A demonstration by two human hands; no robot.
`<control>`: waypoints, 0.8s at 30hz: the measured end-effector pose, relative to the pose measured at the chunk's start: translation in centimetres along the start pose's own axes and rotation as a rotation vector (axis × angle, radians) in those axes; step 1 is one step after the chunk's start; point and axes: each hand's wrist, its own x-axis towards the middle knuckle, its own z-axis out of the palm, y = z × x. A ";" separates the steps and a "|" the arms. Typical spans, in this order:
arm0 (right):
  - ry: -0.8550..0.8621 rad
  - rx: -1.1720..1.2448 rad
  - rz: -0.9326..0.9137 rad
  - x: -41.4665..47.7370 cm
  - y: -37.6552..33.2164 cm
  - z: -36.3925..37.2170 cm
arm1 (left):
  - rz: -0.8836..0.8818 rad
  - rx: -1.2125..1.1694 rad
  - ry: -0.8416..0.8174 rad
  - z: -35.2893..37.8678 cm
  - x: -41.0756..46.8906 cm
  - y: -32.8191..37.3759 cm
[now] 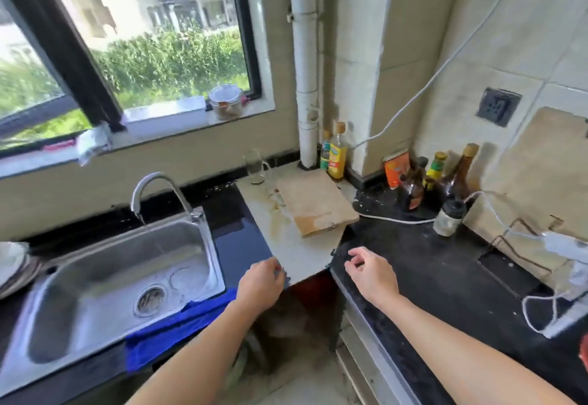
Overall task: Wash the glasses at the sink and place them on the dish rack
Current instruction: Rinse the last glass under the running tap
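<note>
A clear glass mug [255,166] with a handle stands upright on the pale counter slab near the back wall, right of the faucet [159,193]. The steel sink [105,280] lies at the lower left, with water running from the spout. My left hand [262,283] hovers at the front edge of the pale slab, fingers loosely curled, holding nothing I can make out. My right hand [370,272] hangs over the dark counter to the right, fingers relaxed and empty. Both hands are well short of the mug.
A wooden cutting board [315,202] lies between my hands and the mug. A blue cloth [178,325] drapes over the sink's front edge. Bottles [337,153] crowd the back corner, with white cables [541,302] on the right counter. Stacked dishes [12,264] sit at the far left.
</note>
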 end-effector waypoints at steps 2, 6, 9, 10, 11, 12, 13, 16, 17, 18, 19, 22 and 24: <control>-0.065 0.001 -0.048 3.6 -2.2 1.8 | -0.076 0.016 0.026 -1.1 2.1 -1.6; -0.196 -0.034 -0.133 10.3 -6.3 5.2 | -0.213 -0.033 0.060 -2.6 5.5 -5.1; -0.288 -0.070 -0.150 14.1 -9.1 8.0 | -0.297 -0.092 0.061 -3.0 7.0 -7.6; -0.313 -0.086 -0.153 15.2 -9.9 9.1 | -0.311 -0.098 0.065 -3.2 7.4 -8.3; -0.337 -0.108 -0.161 16.2 -10.7 10.2 | -0.326 -0.097 0.067 -3.4 8.0 -9.0; -0.357 -0.131 -0.172 17.4 -11.6 11.2 | -0.341 -0.096 0.070 -3.6 8.7 -9.7; -0.369 -0.149 -0.177 18.5 -12.5 12.1 | -0.360 -0.098 0.065 -3.9 9.4 -10.6; -0.364 -0.160 -0.159 21.9 -15.0 14.7 | -0.383 -0.107 0.048 -5.0 12.1 -13.2; -0.351 -0.156 -0.145 23.1 -15.8 15.3 | -0.388 -0.109 0.048 -5.5 13.2 -14.1; -0.339 -0.151 -0.133 24.4 -16.6 15.9 | -0.389 -0.106 0.053 -6.0 14.3 -14.9; -0.334 -0.142 -0.121 25.7 -17.3 16.3 | -0.389 -0.096 0.055 -6.5 15.3 -15.6; -0.305 -0.112 -0.081 29.5 -19.2 17.1 | -0.389 -0.082 0.049 -7.6 18.1 -17.1; -0.285 -0.110 -0.050 32.0 -20.1 17.4 | -0.400 -0.084 0.034 -8.0 19.4 -17.7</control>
